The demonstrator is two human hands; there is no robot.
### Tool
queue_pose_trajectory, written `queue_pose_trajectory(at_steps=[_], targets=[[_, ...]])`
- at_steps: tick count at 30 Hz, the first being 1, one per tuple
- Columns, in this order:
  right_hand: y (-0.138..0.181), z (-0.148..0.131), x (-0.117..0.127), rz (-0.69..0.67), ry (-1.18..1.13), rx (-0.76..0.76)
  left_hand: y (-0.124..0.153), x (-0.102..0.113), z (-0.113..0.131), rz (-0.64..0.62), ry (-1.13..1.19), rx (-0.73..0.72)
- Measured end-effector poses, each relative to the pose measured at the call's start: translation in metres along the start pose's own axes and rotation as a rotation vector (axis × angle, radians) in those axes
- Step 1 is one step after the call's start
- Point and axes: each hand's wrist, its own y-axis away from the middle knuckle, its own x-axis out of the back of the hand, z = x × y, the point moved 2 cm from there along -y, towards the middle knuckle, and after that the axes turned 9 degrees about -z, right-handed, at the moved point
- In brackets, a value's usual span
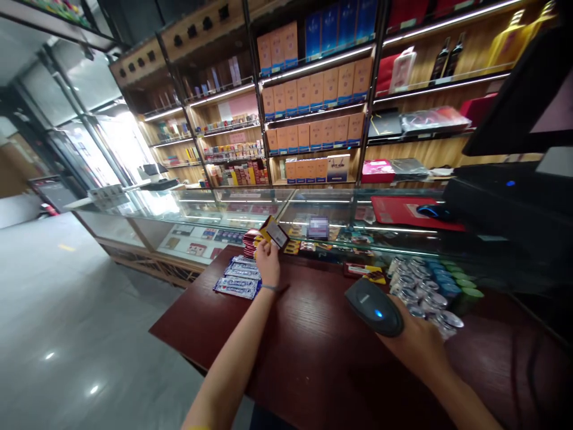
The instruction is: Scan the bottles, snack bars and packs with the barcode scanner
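Observation:
My left hand [267,260] reaches out over the dark red wooden counter [286,352] and is closed on a small yellow pack [274,232], held up with its barcode side toward me. Just behind it lies a stack of red packs [250,240]. Blue-and-white packs [239,277] lie in a row on the counter left of that hand. My right hand [418,346] grips a black handheld barcode scanner [373,306] with a blue light, aimed toward the yellow pack.
Several round tins [421,285] stand in rows right of the scanner. A glass display case [313,209] runs behind the counter, with lit shelves of boxes [316,89] beyond. A black monitor and register [514,179] stand at right. Grey floor [67,310] lies at left.

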Motion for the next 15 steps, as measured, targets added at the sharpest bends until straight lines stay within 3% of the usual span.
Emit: queue_pose_trajectory(at_steps=[4, 7, 9, 12, 15], targets=[[0.001, -0.002, 0.002, 0.034, -0.034, 0.022, -0.049, 0.042, 0.032, -0.01, -0.355, -0.204], [0.001, -0.003, 0.003, 0.036, -0.055, 0.027, -0.073, 0.068, 0.042, -0.139, -0.784, -0.235], [0.001, -0.003, 0.003, 0.026, -0.04, 0.014, -0.083, 0.08, 0.04, -0.28, -1.023, -0.255], [0.0, -0.002, 0.001, 0.028, -0.022, 0.007, -0.089, 0.091, 0.03, -0.487, -1.205, -0.379], [0.001, 0.0, -0.001, 0.063, -0.044, -0.015, -0.092, 0.095, 0.018, -0.569, -1.26, -0.449]])
